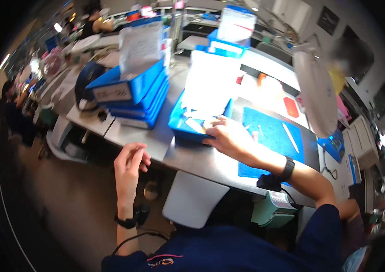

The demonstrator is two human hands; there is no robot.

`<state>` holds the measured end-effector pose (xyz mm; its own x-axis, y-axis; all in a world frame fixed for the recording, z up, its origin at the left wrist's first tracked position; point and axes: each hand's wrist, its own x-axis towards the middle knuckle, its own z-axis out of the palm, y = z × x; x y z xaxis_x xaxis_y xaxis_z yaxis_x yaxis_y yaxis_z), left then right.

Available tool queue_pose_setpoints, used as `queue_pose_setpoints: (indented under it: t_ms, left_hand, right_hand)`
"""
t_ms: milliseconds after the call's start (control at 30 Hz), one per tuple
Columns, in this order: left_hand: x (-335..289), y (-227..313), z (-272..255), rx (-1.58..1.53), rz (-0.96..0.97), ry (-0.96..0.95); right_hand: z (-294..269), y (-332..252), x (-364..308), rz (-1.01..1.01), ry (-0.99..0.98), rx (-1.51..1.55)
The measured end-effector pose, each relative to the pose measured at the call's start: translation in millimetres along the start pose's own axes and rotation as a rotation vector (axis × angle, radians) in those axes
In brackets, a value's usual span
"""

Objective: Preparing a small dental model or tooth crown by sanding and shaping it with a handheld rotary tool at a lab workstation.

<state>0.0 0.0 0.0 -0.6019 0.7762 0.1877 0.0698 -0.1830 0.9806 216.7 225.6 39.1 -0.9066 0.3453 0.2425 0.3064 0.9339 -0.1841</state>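
My right hand (231, 138) reaches over the front right edge of a blue bin (188, 132). Its fingers are closed together beside a small pale, roundish thing (208, 122); whether they grip it I cannot make out. A small white strip (194, 125) lies in the bin, and a large white sheet or bag (213, 81), washed out by glare, stands up from it. In front of the table edge my left hand (130, 165) hangs in the air, fingers loosely curled and a little apart, with nothing visible in it.
Stacked blue bins (133, 97) with a clear bag stand to the left. On the right lies a blue mat (265, 131) with a white pen-like stick (290, 137), below a large lamp head (315, 90). A grey chair (194, 198) is at the table edge. Several people are around.
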Motion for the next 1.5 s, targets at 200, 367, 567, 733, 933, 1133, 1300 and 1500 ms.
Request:
queue_pose_setpoints:
  t_ms: [200, 367, 567, 733, 933, 1133, 1300, 1500]
  left_hand:
    - [-7, -1, 22, 0.106, 0.011, -0.063]
    - [2, -15, 22, 0.114, 0.012, -0.061]
    - [8, -16, 13, 0.129, -0.011, -0.022]
    - [8, -11, 3, 0.168, -0.009, 0.009]
    - [10, -8, 1, 0.180, -0.057, 0.051]
    - [8, -2, 0, 0.152, -0.066, 0.074]
    - [16, -2, 9, 0.138, -0.054, 0.048]
    - [22, 0, 26, 0.127, -0.047, -0.015]
  right_hand:
    - [-58, 20, -38, 0.089, 0.237, 0.141]
    - [-97, 46, -101, 0.255, 0.138, 0.312]
    - [-133, 61, -157, 0.501, 0.130, 0.147]
    - [-121, 109, -186, 0.260, 0.512, -0.046]
    - [-133, 154, -218, 0.381, 0.598, -0.117]
    - [-174, 198, -209, 0.292, 0.693, -0.278]
    - [-181, 230, -210, 0.313, 0.719, -0.327]
    - [-169, 240, -165, 0.514, 1.000, 0.965]
